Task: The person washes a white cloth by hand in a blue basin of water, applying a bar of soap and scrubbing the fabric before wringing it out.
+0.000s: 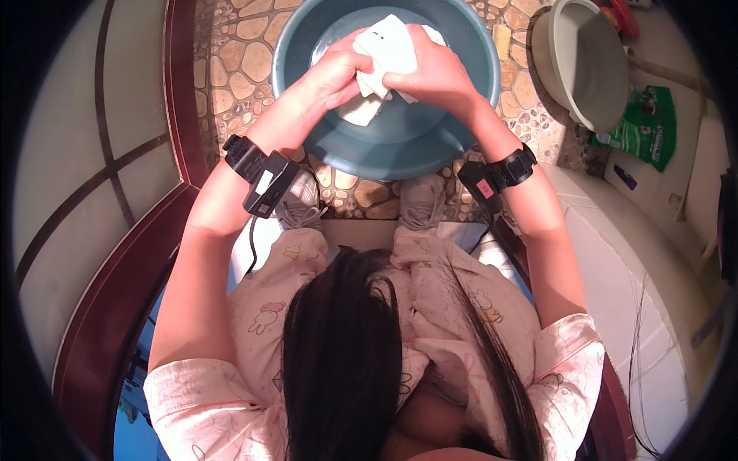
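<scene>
Both of my hands are over a large blue-green plastic basin (398,161) on the floor. Between them is a bunched white cloth (389,49) with small dark marks on its upper face. My left hand (337,72) grips its left side, with the thumb across the front. On the opposite side my right hand (441,69) has its thumb pressed on the lower part, and its other fingers are mostly hidden behind the cloth. A lower flap of white fabric (363,110) hangs beneath the hands, inside the basin's outline. The basin appears to hold water.
A pale basin (597,69) leans on its side at the right. Beside it lie a green plastic pouch (657,129) and a red object (622,17). A yellowish brush (501,43) is on the stone-patterned floor (239,57). A dark red door frame (179,92) borders the left.
</scene>
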